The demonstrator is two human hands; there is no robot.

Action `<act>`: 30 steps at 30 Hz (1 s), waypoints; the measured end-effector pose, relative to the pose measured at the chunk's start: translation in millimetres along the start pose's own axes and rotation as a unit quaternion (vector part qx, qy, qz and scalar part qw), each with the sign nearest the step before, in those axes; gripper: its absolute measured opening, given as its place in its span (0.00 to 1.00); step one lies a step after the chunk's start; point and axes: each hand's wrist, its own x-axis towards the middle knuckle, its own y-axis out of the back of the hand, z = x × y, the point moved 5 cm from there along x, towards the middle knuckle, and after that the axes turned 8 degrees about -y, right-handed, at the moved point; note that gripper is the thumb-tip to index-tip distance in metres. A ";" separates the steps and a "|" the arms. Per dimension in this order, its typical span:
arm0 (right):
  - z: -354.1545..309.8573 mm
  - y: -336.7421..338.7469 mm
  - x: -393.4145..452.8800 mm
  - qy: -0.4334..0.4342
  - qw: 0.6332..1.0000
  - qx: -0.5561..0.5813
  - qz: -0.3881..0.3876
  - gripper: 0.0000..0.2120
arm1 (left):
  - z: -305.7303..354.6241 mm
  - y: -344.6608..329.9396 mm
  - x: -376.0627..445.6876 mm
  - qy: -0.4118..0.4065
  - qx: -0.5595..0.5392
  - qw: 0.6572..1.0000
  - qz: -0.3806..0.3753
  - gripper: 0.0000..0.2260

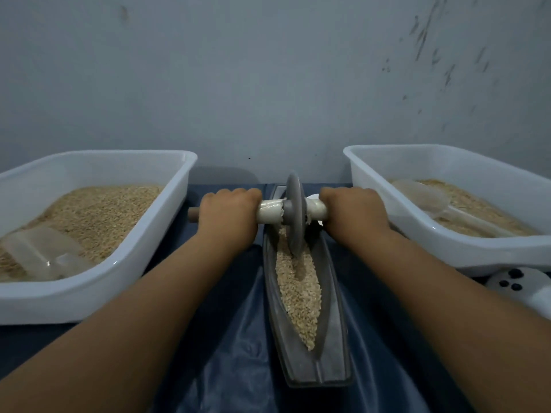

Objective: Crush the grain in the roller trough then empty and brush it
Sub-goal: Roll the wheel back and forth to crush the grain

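A long grey boat-shaped trough [332,332] lies lengthwise in front of me on a dark blue cloth. Pale grain [298,287] fills its groove. A grey roller disc [295,213] stands upright in the far half of the groove, its lower edge sunk in the grain. A handle bar wrapped in white [269,211] runs through the disc. My left hand [228,216] grips the bar left of the disc. My right hand [353,211] grips it on the right side.
A white tub [167,231] at the left holds grain and a clear scoop [41,251]. Another white tub [417,234] at the right holds grain and a clear scoop [423,198]. A white object with dark dots [518,286] lies at the right edge. A grey wall stands close behind.
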 end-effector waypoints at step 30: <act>1.1 -3.6 11.3 -0.008 0.999 0.030 -0.030 0.08 | -6.8 -2.2 14.6 -0.002 -0.003 1.000 -0.002 0.11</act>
